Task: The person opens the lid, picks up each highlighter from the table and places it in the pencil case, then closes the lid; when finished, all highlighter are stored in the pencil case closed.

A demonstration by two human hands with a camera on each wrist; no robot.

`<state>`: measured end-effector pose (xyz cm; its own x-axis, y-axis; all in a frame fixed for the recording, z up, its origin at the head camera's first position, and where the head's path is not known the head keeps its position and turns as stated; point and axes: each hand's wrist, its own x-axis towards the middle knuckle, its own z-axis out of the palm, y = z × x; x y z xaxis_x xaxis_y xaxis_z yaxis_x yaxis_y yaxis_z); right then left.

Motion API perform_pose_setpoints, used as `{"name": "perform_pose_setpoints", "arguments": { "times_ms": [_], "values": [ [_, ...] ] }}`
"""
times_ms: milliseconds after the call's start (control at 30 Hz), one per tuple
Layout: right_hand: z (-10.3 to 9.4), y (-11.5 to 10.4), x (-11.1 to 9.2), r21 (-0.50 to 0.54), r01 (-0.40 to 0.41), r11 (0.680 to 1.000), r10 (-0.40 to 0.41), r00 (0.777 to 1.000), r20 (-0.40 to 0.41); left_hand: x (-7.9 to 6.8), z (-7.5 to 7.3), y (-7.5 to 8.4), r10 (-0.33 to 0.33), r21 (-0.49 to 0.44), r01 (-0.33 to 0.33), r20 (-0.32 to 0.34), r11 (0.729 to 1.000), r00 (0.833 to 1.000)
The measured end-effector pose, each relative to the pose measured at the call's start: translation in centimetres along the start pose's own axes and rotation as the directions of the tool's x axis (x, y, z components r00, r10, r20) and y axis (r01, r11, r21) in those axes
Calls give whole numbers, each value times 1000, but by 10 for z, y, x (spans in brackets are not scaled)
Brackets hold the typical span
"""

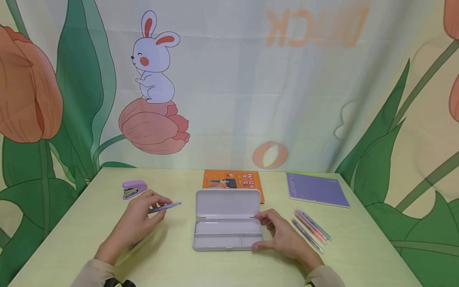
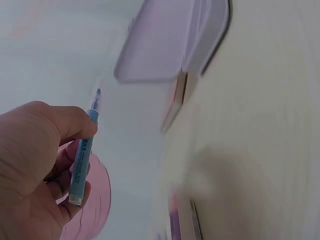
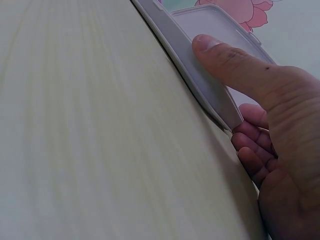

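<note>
Your L hand [image 1: 138, 215] pinches a blue highlighter [image 2: 82, 161], its tip apart from the open pencil case [image 1: 219, 227]. The case sits mid-table; your R hand [image 1: 285, 238] grips its R end, thumb at the front, fingers by the hinge. Poss. trouble: a light fingertip pinch could let the highlighter slip & roll; can't tell if it's capped, & a bare tip might mark the case. Too much R-hand push could slide the case or knock the lid down.

Count: 1 case w/ 3 compartments, 1 highlighter in hand, 1 stapler [image 1: 134, 189], 1 orange book [image 1: 233, 178] behind the lid, 1 purple notebook [image 1: 317, 189], approx. 4 pens [image 1: 310, 227] R of the case, too blurred to be sure.
</note>
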<state>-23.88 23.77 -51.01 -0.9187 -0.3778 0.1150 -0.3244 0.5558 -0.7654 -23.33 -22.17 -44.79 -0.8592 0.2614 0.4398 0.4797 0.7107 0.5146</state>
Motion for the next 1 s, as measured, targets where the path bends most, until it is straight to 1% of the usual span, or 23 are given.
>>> {"name": "perform_pose_setpoints", "arguments": {
  "times_ms": [100,200,333,433,500,667,733,867,1000],
  "values": [
    [0,0,0,2,14,1000,-14,1000,0,9,9,16,22,-22,-22,17,1000,1000],
    [0,-1,0,14,24,1000,-24,1000,3,17,18,28,59,-40,-58,22,998,998],
    [-1,-5,-2,38,32,999,-32,999,8,25,30,40,92,-71,-89,34,993,995],
    [-1,-6,-2,48,30,998,-30,1000,7,29,42,49,113,-106,-107,57,989,992],
    [-2,-6,-2,48,24,999,-25,1000,6,32,50,55,142,-121,-132,73,984,987],
    [-1,-4,-2,25,16,1000,-16,1000,7,38,71,67,232,-135,-218,97,967,968],
    [-1,-2,-1,17,10,1000,-10,1000,8,40,78,71,255,-136,-240,105,961,961],
    [0,-1,0,11,-16,1000,16,1000,12,42,90,77,263,-138,-246,125,959,957],
    [-1,0,1,11,0,1000,0,1000,9,41,101,80,266,-140,-246,152,959,952]
  ]
}}
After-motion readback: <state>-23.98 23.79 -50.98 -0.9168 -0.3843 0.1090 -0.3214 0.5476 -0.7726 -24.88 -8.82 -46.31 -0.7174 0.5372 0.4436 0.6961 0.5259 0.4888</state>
